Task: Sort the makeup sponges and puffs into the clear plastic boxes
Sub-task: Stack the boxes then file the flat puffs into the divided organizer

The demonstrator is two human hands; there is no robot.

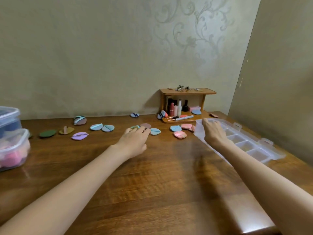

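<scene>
Two tubs (pixel 11 146), one divided box (pixel 254 143), two pink puffs (pixel 180 134)

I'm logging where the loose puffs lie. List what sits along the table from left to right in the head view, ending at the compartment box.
Stacked clear tubs → dark green puff → lilac puff → light blue puff pair → left hand → pink marbled puff → right hand → clear compartment box.

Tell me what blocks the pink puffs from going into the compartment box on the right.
The right hand rests on the far end of the compartment box, over its nearest cells. Otherwise nothing stands between the pink puffs and the box; its lid is open.
</scene>
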